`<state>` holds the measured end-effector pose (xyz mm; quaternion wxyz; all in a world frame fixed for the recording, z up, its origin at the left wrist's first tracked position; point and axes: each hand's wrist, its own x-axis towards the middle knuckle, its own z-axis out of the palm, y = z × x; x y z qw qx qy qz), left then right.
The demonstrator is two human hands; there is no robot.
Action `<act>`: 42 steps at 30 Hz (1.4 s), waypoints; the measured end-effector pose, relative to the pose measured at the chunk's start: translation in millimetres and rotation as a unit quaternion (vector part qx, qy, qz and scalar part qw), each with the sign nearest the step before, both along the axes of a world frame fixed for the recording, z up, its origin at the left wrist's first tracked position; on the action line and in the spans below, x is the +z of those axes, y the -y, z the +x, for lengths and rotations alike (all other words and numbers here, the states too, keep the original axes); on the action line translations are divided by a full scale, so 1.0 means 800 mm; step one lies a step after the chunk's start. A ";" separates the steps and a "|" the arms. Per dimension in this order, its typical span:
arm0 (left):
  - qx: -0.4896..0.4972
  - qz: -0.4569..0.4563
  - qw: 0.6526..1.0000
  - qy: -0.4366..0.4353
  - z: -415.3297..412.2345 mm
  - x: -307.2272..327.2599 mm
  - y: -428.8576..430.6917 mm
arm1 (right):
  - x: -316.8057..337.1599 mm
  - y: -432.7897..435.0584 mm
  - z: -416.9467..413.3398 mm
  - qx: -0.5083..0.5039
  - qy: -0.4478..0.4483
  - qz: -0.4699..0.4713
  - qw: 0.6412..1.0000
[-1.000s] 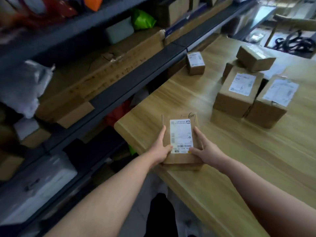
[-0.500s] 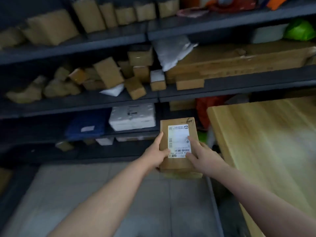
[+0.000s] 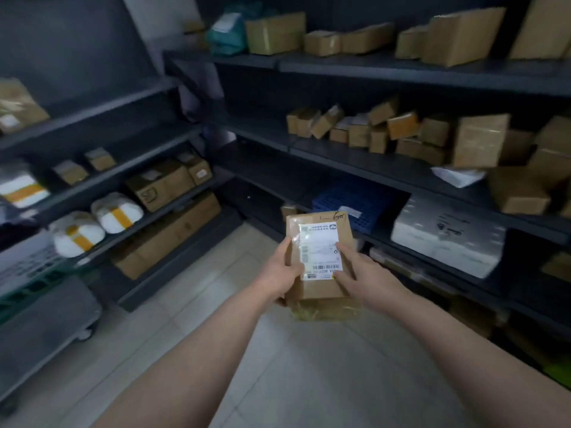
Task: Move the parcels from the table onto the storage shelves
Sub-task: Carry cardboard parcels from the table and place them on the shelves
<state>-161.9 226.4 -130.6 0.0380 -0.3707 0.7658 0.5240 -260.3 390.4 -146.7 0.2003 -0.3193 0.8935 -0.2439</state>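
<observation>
Pale tiled floor underfoot. Grey trolley low on the left, one wheel showing. Two white bundles banded in orange tape, side by side. Blue crate further right, white foam box near it.

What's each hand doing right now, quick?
Left hand: grips the parcel by its left edge.
Right hand: grips the same parcel on its right side.

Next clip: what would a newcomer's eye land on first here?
The labelled brown parcel, centre frame, gripped by the left hand and right hand. Behind it, a jumble of cardboard boxes crowds the right middle shelf; white bundles with yellow tape sit on the lower left shelf.
</observation>
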 end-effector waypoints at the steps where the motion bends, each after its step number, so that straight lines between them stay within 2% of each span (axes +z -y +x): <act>1: 0.017 -0.005 1.000 -0.004 0.011 0.004 0.027 | 0.002 0.030 0.005 0.013 -0.003 -0.005 1.000; 9: 0.135 -0.089 0.987 0.013 0.083 0.049 0.192 | 0.029 0.249 0.031 0.129 -0.026 -0.008 0.991; 15: 0.215 -0.115 0.970 -0.001 0.100 0.076 0.295 | 0.056 0.388 0.015 0.210 -0.025 -0.036 0.977; 25: 0.268 -0.250 0.930 0.021 0.005 0.129 0.491 | 0.124 0.612 -0.092 0.292 -0.042 -0.098 0.950; 34: 0.348 -0.237 0.907 -0.017 -0.050 0.191 0.646 | 0.187 0.799 -0.146 0.330 -0.041 -0.131 0.934; 42: 0.327 -0.278 0.903 -0.027 -0.061 0.217 0.828 | 0.214 0.980 -0.161 0.325 -0.058 -0.163 0.930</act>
